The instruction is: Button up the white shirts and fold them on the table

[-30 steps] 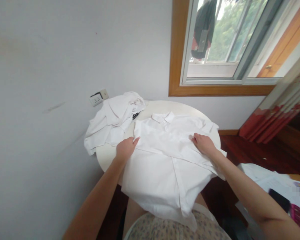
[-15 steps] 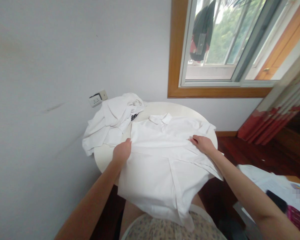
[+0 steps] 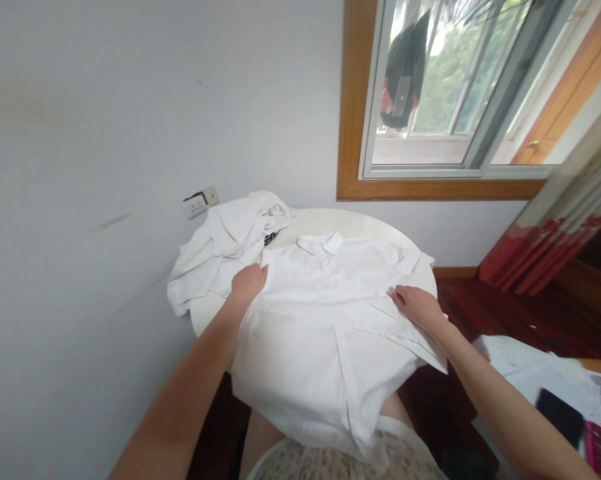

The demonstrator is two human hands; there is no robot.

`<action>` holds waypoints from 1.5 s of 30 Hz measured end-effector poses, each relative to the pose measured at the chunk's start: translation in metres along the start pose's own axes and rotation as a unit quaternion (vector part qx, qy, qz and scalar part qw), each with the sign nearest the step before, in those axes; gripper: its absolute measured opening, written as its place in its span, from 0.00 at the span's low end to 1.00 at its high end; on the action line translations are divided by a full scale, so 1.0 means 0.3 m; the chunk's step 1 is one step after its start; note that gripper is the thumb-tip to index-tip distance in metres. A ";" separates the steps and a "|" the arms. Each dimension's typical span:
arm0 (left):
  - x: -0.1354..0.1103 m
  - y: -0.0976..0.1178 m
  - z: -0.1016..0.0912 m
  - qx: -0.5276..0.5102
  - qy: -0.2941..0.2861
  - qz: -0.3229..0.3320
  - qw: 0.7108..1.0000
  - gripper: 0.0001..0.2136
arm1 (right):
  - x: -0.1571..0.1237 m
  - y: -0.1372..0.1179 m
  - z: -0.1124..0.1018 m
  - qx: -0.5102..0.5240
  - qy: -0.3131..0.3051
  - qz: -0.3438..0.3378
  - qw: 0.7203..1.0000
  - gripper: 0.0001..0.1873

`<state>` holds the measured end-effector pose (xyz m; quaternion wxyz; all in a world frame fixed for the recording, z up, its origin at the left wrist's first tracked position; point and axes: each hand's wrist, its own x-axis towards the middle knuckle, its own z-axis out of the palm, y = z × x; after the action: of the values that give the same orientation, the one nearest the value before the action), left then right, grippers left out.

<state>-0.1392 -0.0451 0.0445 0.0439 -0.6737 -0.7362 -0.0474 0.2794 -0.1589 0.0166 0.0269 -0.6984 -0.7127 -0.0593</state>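
A white collared shirt [image 3: 310, 340] lies spread over a round white table [image 3: 360, 221], its collar toward the wall and its lower part hanging over the near edge. My left hand [image 3: 249, 280] pinches the shirt's left edge below the shoulder, fingers closed. On the other side, my right hand [image 3: 417, 305] is closed on the cloth near the right edge, thumb and fingertips together. Some folds run across the middle of the shirt between both hands. Beside my left hand is a heap of white clothes [image 3: 220, 243] with a small black patterned bit showing.
Behind the table is a wall with a power socket [image 3: 195, 205] and a wood-framed window [image 3: 353, 190]. A red and cream curtain [image 3: 520, 260] hangs at right. Lower right, papers [image 3: 525, 367] and a dark phone-like object [image 3: 560, 415] lie beside the table.
My left hand has moved slightly up along the shirt's left edge. My right hand has shifted a little right and nearer to me. The shirt stays spread out.
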 end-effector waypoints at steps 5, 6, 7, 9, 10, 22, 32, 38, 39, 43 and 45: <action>0.093 0.030 0.057 -0.010 0.025 -0.037 0.999 0.21 | -0.002 -0.003 0.010 0.007 0.011 0.006 1.000 0.21; 0.101 0.034 0.065 -0.006 0.034 -0.034 0.999 0.20 | -0.002 -0.003 0.010 0.007 0.013 0.010 1.000 0.20; 0.107 0.038 0.070 -0.002 0.044 -0.029 0.999 0.20 | 0.000 -0.004 0.010 0.007 0.015 0.014 1.000 0.20; 0.116 0.045 0.070 0.006 0.073 -0.020 0.997 0.20 | 0.010 -0.006 0.012 0.010 0.020 0.021 1.000 0.19; 0.120 0.048 0.065 0.007 0.087 -0.016 0.996 0.21 | 0.019 -0.008 0.014 0.012 0.022 0.022 0.999 0.20; 0.057 0.168 0.025 -0.010 0.128 0.098 0.987 0.20 | 0.106 -0.038 0.015 0.023 0.022 -0.001 0.999 0.19; 0.039 0.237 0.169 -0.073 -0.016 0.075 0.994 0.32 | 0.096 -0.006 0.006 0.018 0.006 0.005 1.000 0.24; 0.051 0.240 0.161 -0.079 -0.030 0.063 0.994 0.33 | 0.089 0.016 -0.015 0.003 -0.037 -0.013 0.999 0.26; 0.051 0.241 0.162 -0.075 -0.028 0.063 0.995 0.33 | 0.092 0.016 -0.026 -0.003 -0.041 -0.018 0.999 0.25; 0.046 0.242 0.173 -0.057 0.003 0.069 0.996 0.32 | 0.116 -0.030 -0.095 -0.032 0.031 -0.072 0.996 0.16; 0.044 0.241 0.178 -0.048 0.020 0.071 0.996 0.31 | 0.145 -0.097 -0.128 0.006 0.070 -0.129 0.989 0.14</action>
<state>-0.0684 -0.0187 -0.0059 0.0296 -0.7248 -0.6821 -0.0923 0.2476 -0.1209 0.0586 0.0730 -0.5943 -0.7938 -0.1066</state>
